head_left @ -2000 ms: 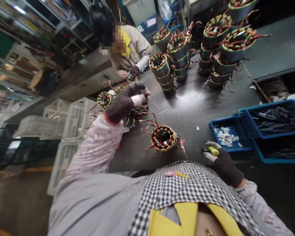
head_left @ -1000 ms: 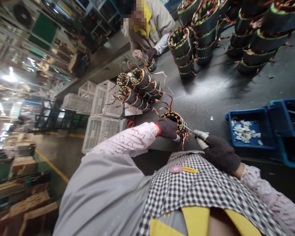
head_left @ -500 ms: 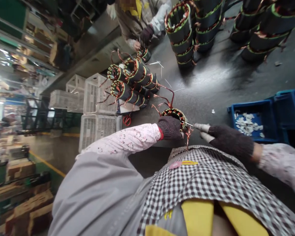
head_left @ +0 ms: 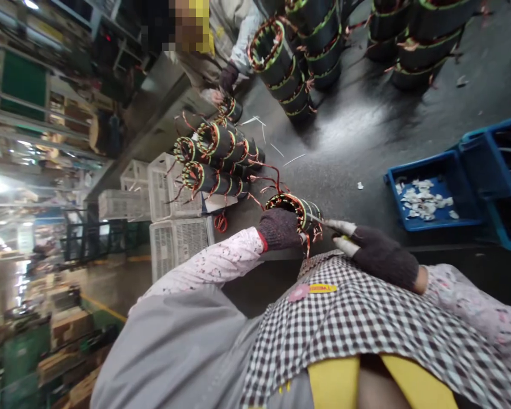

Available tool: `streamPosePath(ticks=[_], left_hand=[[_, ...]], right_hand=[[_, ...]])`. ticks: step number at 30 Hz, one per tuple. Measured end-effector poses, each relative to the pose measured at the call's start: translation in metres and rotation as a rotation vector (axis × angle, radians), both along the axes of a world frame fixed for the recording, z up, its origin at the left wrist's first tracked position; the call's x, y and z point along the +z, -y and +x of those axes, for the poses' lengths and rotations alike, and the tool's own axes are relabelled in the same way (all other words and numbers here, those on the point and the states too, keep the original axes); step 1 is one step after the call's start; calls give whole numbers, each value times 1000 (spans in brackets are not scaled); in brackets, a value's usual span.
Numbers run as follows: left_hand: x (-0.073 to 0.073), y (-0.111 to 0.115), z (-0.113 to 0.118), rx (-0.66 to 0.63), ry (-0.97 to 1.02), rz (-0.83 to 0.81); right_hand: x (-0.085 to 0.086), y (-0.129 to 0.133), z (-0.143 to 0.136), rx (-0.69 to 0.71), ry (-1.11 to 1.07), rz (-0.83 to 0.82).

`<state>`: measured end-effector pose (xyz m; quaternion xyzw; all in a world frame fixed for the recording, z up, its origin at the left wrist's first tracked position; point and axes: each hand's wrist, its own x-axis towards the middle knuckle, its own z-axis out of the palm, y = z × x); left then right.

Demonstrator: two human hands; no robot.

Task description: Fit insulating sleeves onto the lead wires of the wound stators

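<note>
A ring-shaped part wound with copper wire (head_left: 310,209) lies on its side at the front edge of the dark table. My left hand (head_left: 281,228), in a dark glove, grips its near left rim, and the fingertips are partly hidden. Red wires rise from the part's far side, and frayed copper ends hang near the apron. My right hand (head_left: 377,253), gloved with pale fingertips, is closed on a thin tool at the part's right side. The tool's tip meets the winding; its exact shape is hard to make out.
Blue bins (head_left: 438,218), one with white scraps, stand at right. Wound cores (head_left: 225,145) are stacked at centre left, with taller stacks (head_left: 281,71) behind. Red-handled scissors (head_left: 220,223) lie beside white crates (head_left: 181,241). Another person's gloved hand (head_left: 229,78) works at the far side.
The camera view has shifted, moving the table items left. My right hand has come closer to the wound part, and the tool in it now shows more clearly against the winding.
</note>
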<state>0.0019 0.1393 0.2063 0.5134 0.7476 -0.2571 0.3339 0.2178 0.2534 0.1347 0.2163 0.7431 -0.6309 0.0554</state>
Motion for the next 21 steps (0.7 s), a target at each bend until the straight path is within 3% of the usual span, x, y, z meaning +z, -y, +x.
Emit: streamPosePath(ticks=[3,5,13,18,21], left_hand=[[1,-1,-1,-27,-25,-25],[-1,-1,0,-31,-40,-42],[-3,-1,1,-19,-48,-59],[2,-5,1,-26,-24,-57],[0,-4,0,-7,-24,-38]], right_hand=[[-26,-6,10,1,60,103],[-37,-4,6,74,112,96],[-26,-6,-13,236,249,172],[-46,-31,-26,399,206,279],[-55,-25,-34,305,112,157]])
